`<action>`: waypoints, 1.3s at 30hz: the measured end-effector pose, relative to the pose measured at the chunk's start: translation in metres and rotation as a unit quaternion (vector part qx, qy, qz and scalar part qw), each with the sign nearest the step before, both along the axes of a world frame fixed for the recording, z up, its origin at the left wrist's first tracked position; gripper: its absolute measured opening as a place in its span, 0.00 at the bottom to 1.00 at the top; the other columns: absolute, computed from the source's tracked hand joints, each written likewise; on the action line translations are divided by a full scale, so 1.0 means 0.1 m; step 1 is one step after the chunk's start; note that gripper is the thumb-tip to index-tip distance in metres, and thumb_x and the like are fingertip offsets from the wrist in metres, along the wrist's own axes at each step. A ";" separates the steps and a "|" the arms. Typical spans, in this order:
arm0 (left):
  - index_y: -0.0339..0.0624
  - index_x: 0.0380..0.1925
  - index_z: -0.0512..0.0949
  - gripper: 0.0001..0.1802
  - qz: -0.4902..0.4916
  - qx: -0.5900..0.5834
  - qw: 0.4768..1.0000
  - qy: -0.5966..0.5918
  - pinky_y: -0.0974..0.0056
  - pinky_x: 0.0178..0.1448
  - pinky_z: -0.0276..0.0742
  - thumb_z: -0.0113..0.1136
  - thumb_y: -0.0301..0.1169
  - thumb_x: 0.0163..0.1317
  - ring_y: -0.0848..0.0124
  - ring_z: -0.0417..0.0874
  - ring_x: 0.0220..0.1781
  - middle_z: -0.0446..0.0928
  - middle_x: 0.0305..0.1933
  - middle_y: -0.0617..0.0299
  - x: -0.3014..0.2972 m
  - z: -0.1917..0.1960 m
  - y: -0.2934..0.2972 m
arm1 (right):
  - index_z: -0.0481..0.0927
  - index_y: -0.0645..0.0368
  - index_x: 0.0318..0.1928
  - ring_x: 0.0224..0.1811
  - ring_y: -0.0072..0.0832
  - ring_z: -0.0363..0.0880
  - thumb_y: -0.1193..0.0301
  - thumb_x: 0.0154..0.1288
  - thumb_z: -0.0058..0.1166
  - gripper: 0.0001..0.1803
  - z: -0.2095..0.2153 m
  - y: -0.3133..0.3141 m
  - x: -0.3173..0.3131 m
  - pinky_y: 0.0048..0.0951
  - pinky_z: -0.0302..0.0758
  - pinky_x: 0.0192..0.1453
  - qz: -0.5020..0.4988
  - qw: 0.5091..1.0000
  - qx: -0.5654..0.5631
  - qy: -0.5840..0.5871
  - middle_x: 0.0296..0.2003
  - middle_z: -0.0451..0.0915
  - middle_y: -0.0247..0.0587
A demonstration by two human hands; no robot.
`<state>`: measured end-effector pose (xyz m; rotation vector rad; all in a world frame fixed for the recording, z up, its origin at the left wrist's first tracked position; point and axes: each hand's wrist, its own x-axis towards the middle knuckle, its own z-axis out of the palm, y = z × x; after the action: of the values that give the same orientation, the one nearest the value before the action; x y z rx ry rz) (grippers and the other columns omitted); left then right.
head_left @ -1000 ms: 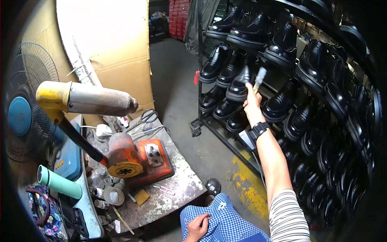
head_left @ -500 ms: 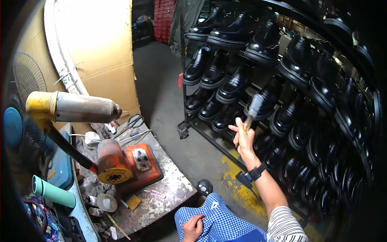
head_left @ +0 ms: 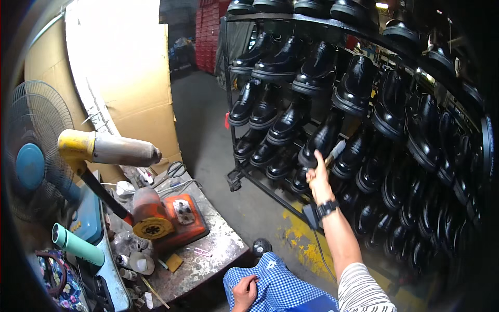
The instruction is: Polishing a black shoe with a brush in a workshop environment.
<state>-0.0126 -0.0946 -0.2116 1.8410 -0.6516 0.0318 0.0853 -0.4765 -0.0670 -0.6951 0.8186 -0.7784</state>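
My right hand (head_left: 319, 181) is stretched out to the rack with its fingers closed around a brush (head_left: 337, 150) that has a pale head. The brush slants up and to the right. My thumb overlaps the toe of a black shoe (head_left: 323, 136) on the rack; I cannot tell whether it grips it. More glossy black shoes (head_left: 283, 120) surround that hand. Curled on my lap, over a blue checked apron (head_left: 273, 283), lies my left hand (head_left: 245, 292). Its fingers are bent in and nothing shows in them.
A dark metal rack (head_left: 228, 78) carries many shoes in tiers. To the left, a worn table (head_left: 221, 255) bears an orange machine base (head_left: 189, 210) with a heat gun-like barrel (head_left: 122, 148), scissors (head_left: 175, 170) and bottles (head_left: 141, 263). A fan (head_left: 36, 161) and green flask (head_left: 78, 244) stand beyond.
My right hand has come up against a shoe, its thumb now raised, and the brush has tilted over to the right. The view has shifted slightly; my left hand stays on my lap.
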 end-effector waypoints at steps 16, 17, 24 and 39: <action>0.38 0.46 0.74 0.15 0.016 -0.092 0.993 0.074 0.70 0.39 0.76 0.53 0.21 0.56 0.72 0.80 0.34 0.78 0.39 0.57 0.07 0.53 -0.06 | 0.74 0.59 0.31 0.11 0.11 0.61 0.68 0.52 0.60 0.11 -0.33 2.08 -1.69 0.13 0.56 0.11 0.270 0.957 -0.101 -0.027 0.21 0.73 0.28; 0.38 0.47 0.73 0.17 0.016 -0.096 0.994 0.052 0.70 0.37 0.75 0.54 0.21 0.55 0.72 0.80 0.34 0.78 0.39 0.57 0.09 0.66 -0.09 | 0.74 0.59 0.30 0.11 0.11 0.61 0.68 0.52 0.61 0.10 -0.31 2.15 -1.73 0.13 0.56 0.11 0.278 0.955 -0.106 -0.008 0.21 0.73 0.28; 0.37 0.36 0.71 0.21 0.050 -0.018 0.998 -0.032 0.68 0.28 0.69 0.68 0.33 0.44 0.71 0.71 0.22 0.70 0.24 0.59 0.13 1.45 -0.23 | 0.76 0.63 0.32 0.25 0.17 0.71 0.70 0.50 0.63 0.12 -0.34 2.44 -1.91 0.20 0.71 0.31 0.285 0.937 -0.194 0.057 0.25 0.74 0.28; 0.38 0.20 0.66 0.11 -0.255 0.011 0.966 -0.029 0.60 0.22 0.63 0.56 0.27 0.56 0.60 0.69 0.18 0.63 0.18 0.55 -0.43 1.12 0.03 | 0.72 0.63 0.32 0.26 0.17 0.68 0.67 0.44 0.69 0.20 -0.60 2.40 -1.97 0.24 0.70 0.31 0.199 0.887 -0.385 0.158 0.25 0.74 0.31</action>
<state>-0.0560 -0.0920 -0.0999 1.6488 -1.1547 -0.2631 -0.1116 -0.2366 -0.1275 -1.6841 0.6025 -0.6047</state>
